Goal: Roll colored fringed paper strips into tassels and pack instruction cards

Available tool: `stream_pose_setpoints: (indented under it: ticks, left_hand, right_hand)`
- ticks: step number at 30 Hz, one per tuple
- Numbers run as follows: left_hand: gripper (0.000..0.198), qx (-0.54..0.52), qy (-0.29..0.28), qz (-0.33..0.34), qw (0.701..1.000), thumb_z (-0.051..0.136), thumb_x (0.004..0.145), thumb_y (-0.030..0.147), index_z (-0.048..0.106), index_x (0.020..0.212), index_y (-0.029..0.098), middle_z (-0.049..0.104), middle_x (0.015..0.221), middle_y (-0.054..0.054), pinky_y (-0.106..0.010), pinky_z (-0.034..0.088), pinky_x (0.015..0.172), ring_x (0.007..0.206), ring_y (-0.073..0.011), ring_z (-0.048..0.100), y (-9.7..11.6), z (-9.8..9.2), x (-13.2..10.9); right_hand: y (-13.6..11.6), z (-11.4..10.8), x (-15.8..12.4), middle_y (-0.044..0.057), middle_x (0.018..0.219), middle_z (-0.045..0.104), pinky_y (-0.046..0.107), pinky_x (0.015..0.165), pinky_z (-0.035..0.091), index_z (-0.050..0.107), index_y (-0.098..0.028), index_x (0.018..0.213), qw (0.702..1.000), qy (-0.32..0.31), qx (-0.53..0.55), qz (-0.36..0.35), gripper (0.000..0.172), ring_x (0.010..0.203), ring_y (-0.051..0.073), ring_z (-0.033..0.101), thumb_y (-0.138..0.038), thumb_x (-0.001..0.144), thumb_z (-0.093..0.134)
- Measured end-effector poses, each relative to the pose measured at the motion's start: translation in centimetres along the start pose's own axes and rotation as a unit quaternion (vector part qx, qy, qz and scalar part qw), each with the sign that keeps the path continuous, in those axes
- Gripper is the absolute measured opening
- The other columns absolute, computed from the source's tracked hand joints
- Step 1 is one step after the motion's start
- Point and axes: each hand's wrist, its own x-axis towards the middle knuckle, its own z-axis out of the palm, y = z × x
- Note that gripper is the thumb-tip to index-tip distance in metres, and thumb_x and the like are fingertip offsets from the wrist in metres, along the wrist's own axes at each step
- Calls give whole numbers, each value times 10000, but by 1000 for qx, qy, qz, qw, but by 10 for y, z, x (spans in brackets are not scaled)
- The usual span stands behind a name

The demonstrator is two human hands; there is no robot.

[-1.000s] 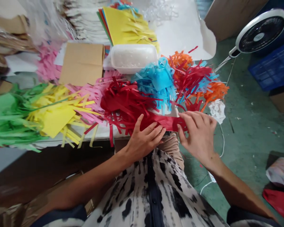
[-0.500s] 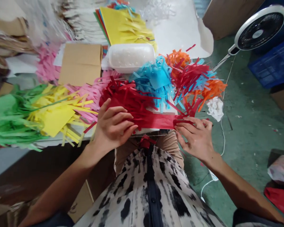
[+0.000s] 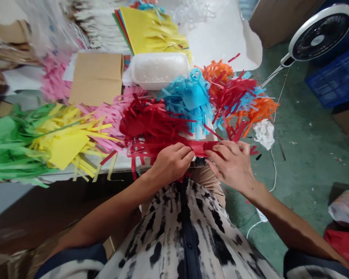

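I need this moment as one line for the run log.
left hand: fingers on red paper strip | right hand: touching same strip | nearby: red fringe, blue fringe, white container

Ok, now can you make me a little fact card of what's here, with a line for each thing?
Left hand: fingers curled onto a red paper strip; grip unclear
Right hand: fingers over the same strip, farther right
Left hand: see first line
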Motion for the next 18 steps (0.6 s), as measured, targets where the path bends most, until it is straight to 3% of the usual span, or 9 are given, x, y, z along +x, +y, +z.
stream_pose_setpoints:
  ticks: [3,6,13,18]
  left_hand:
    - [152,-8,1,-36,999,584,1035,237,716,1037,164,769,1006,-67,-388,506,793,898,-223,645,3,-2,1]
    - [139,5,-8,-55,998,605,1039,262,722,1003,195,778,1003,-42,-409,461,807,908,-225,646,4,-6,0]
    - [186,-23,-55,-193,979,628,1035,320,698,901,211,763,939,-37,-431,373,805,922,-252,630,-7,-14,0]
    - [228,26,-80,-179,980,589,1052,313,686,884,192,749,902,-63,-478,362,862,920,-276,622,-11,-11,9]
  right_hand:
    - [-1,6,4,29,1112,797,466,971,286,705,-237,1154,1000,3,21,-15,150,1173,249,615,-228,1041,606]
    - [4,7,5,23,1076,802,463,963,285,712,-231,1119,999,4,42,-10,125,1141,240,615,-244,1046,611]
    - [15,0,4,31,942,769,438,908,292,728,-232,964,985,-37,104,131,206,1061,271,609,-359,1053,594]
    - [9,2,6,31,911,754,421,874,286,728,-242,935,977,-34,123,173,262,1035,269,614,-439,1047,597]
